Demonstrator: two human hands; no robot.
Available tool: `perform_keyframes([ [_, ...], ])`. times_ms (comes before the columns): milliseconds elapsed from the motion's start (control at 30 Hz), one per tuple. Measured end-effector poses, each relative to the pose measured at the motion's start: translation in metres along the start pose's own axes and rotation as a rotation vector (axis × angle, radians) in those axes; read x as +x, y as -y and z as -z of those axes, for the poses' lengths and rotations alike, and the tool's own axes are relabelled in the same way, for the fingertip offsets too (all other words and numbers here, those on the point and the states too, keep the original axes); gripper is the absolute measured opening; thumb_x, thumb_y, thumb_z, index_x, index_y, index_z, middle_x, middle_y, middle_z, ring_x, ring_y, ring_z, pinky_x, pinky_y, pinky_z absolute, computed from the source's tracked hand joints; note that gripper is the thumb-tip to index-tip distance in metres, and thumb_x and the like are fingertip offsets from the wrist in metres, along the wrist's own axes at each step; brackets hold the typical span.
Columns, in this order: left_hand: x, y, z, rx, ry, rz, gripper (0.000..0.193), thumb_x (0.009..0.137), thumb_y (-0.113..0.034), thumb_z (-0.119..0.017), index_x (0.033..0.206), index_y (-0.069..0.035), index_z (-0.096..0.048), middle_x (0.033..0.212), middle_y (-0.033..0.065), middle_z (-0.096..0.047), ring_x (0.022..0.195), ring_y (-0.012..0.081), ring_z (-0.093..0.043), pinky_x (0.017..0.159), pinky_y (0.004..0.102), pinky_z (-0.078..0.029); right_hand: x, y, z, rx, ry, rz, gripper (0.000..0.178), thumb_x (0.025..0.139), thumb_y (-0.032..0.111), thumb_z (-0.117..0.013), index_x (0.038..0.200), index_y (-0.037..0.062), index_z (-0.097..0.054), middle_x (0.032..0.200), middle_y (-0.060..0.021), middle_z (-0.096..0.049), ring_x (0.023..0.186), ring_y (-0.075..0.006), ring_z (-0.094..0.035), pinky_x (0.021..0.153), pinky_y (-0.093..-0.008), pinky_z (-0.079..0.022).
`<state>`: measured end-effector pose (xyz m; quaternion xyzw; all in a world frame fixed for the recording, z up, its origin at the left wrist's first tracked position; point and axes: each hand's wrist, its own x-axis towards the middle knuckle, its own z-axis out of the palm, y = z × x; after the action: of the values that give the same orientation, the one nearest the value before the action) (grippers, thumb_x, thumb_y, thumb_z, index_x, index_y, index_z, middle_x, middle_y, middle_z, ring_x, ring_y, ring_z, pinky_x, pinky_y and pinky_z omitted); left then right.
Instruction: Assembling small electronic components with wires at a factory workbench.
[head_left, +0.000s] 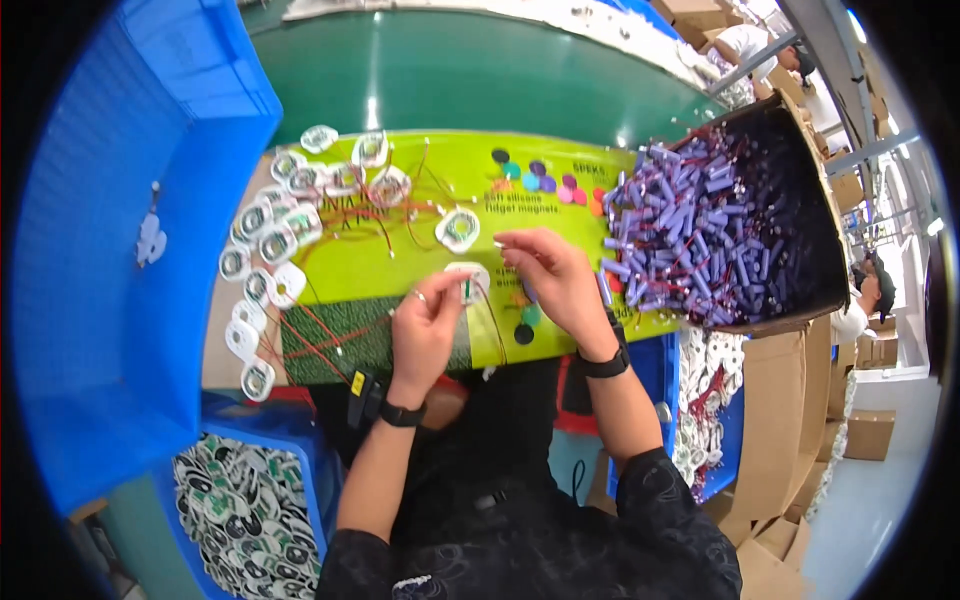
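Many discs (pixel 279 242) are spread on the mat (pixel 350 278), done or waiting, cannot tell; one worked disc (pixel 480 283) is pinched by the left hand (pixel 424 325), seemingly unfinished. A white bit (pixel 498 244) seems gripped by the right hand's (pixel 556 277) narrowed fingertips. Cells (pixel 680 215) are left heaped, boxed.

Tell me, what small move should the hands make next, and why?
Probably bring the right hand to the white disc: the left hand has its fingertips at that disc, while the right is close by but apart from it, with something white, too small to identify, at its fingertips.
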<state>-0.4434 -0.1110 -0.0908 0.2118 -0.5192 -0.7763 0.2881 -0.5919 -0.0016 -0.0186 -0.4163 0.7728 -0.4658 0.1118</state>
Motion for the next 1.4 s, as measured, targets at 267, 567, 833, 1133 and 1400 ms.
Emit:
perform_keyframes([
  [267, 0.01, 0.003, -0.006, -0.084, 0.017, -0.068, 0.017, 0.1, -0.008, -0.067, 0.115, -0.002, -0.072, 0.103, 0.0013, -0.071, 0.082, 0.0031, -0.059, 0.074, 0.0195, -0.049, -0.006, 0.012, -0.015, 0.105, 0.106, -0.13, 0.014, 0.09, 0.006, -0.073, 0.102, 0.0002, -0.072, 0.09, -0.0101, -0.074, 0.083, -0.0178, -0.072, 0.073, -0.0293, -0.054],
  [567, 0.005, 0.003, 0.0, -0.042, 0.032, -0.022, 0.021, 0.1, -0.007, -0.065, 0.118, 0.0, -0.072, 0.117, 0.0074, -0.072, 0.102, 0.0115, -0.068, 0.088, 0.0261, -0.056, -0.015, 0.016, -0.022, -0.07, 0.068, 0.042, 0.012, 0.087, 0.005, -0.075, 0.099, 0.0029, -0.073, 0.089, -0.0096, -0.069, 0.075, -0.0218, -0.066, 0.066, -0.0303, -0.051],
  [833, 0.008, -0.005, 0.003, -0.205, 0.09, 0.096, 0.033, 0.103, -0.004, -0.058, 0.136, 0.001, -0.061, 0.123, 0.0108, -0.068, 0.108, 0.0146, -0.066, 0.093, 0.0306, -0.058, -0.019, 0.022, -0.027, -0.052, -0.058, -0.053, 0.012, 0.087, 0.004, -0.075, 0.098, 0.0038, -0.074, 0.086, -0.0095, -0.066, 0.073, -0.0222, -0.064, 0.064, -0.031, -0.051],
  [1133, 0.012, -0.009, 0.006, -0.304, 0.06, 0.154, 0.038, 0.104, 0.001, -0.052, 0.142, 0.005, -0.048, 0.129, 0.0145, -0.063, 0.112, 0.019, -0.066, 0.096, 0.034, -0.059, -0.032, 0.016, -0.042, -0.36, -0.097, 0.102, 0.017, 0.081, 0.002, -0.079, 0.097, 0.0077, -0.075, 0.121, -0.0116, -0.058, 0.079, -0.0228, -0.063, 0.066, -0.0328, -0.054],
  [1400, 0.009, -0.005, 0.003, -0.288, 0.028, 0.118, 0.035, 0.103, 0.002, -0.053, 0.138, 0.003, -0.05, 0.128, 0.0139, -0.064, 0.114, 0.0199, -0.066, 0.097, 0.0353, -0.058, -0.028, 0.008, -0.044, -0.307, -0.097, 0.197, 0.02, 0.079, 0.0, -0.078, 0.097, 0.0079, -0.074, 0.124, -0.0119, -0.058, 0.086, -0.0237, -0.066, 0.067, -0.0346, -0.057],
])
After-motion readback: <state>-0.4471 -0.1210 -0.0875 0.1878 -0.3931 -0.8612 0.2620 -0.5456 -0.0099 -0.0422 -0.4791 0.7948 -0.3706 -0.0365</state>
